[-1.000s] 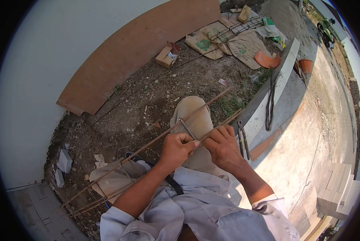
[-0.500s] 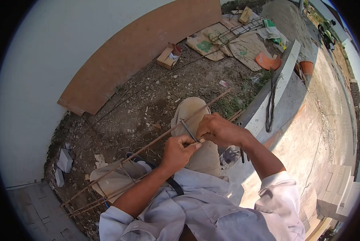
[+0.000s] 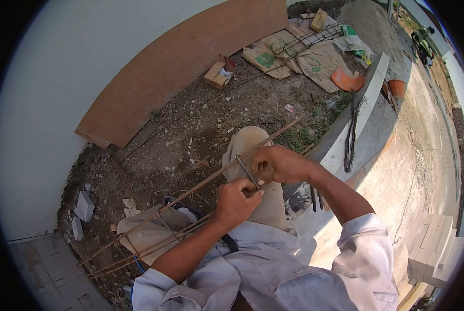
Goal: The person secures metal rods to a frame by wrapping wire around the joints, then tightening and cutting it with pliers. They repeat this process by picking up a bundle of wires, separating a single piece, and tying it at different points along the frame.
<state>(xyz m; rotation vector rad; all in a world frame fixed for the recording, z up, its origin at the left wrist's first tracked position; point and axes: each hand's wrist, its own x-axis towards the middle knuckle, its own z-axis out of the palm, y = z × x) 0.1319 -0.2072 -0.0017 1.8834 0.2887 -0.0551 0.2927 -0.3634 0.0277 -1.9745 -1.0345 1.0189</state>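
Observation:
Across my knees lies a long, narrow cage of rusty reinforcing bars (image 3: 198, 184). My left hand (image 3: 237, 201) is closed, thumb and fingers gripping the near end of a grey steel stirrup (image 3: 247, 172) that crosses the upper bar. Close by, my right hand (image 3: 279, 165) has its fingers curled in a pinch beside that stirrup end; I cannot tell what is between them. Dark tool handles (image 3: 316, 199) show just below my right wrist. Both hands are over my raised knee (image 3: 246, 140).
A brown board (image 3: 185, 67) leans along the white wall. Beyond my knees are an open carton (image 3: 212, 76), paper sacks (image 3: 320, 65) and another bar cage (image 3: 307, 41). On the concrete ledge (image 3: 372, 88) to the right hangs a bundle of black wire (image 3: 352, 135). Grey blocks (image 3: 85, 206) lie at left.
My left hand has shifted slightly right and down along with the stirrup's near end. My right hand's fingers have curled differently beside it.

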